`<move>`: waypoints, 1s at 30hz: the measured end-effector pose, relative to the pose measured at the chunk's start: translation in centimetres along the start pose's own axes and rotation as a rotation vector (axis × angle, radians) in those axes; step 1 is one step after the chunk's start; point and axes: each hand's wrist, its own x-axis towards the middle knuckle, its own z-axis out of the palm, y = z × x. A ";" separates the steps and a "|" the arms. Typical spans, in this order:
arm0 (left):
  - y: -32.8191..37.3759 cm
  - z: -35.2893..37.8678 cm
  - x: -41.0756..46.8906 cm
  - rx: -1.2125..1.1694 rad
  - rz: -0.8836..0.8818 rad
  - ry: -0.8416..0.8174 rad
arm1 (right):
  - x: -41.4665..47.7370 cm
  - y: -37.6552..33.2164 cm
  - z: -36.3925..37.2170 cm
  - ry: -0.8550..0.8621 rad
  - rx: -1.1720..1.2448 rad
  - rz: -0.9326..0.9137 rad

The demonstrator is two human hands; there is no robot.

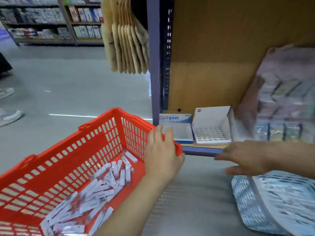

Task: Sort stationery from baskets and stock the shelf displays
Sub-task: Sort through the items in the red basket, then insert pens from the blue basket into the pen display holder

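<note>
White packets (95,189) in basket (105,143) too blurred, possibly erasers; right hand (247,159) smeared.

We see a blue-grey metal shelf post (154,65) in the middle. Right of it stands a wooden back panel (213,48). Left of it lies a grey, shiny floor (68,79) with a pale streak of light (71,115), and beyond, rows of stocked shelves (42,23).

Grey polished floor (68,74), with light streaks reflected on it. Two pale sneakers (10,116) at the left edge, one beyond the other. Far aisle shelving (42,19) stocked with blurred packaged goods; tan envelopes (127,45) hanging in a row, upper centre.
</note>
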 end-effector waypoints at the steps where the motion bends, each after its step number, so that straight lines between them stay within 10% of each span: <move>1: 0.7 0.1 0.3 0.023 0.061 -0.019 | -1.0 0.9 1.1 -0.098 -0.066 0.018; 10: 8.1 2.5 2.0 0.227 0.542 -0.697 | -1.8 6.1 4.4 -0.082 0.011 -0.020; 17: 16.0 8.2 0.2 -0.167 0.055 -1.130 | -0.2 8.2 5.1 0.032 0.075 -0.045; 21: 17.1 10.3 -0.7 -0.389 -0.175 -1.038 | 0.2 10.1 5.4 0.099 0.125 0.010; 30: 16.0 13.2 1.5 0.054 0.057 -0.552 | -1.0 15.9 12.3 0.474 0.638 0.292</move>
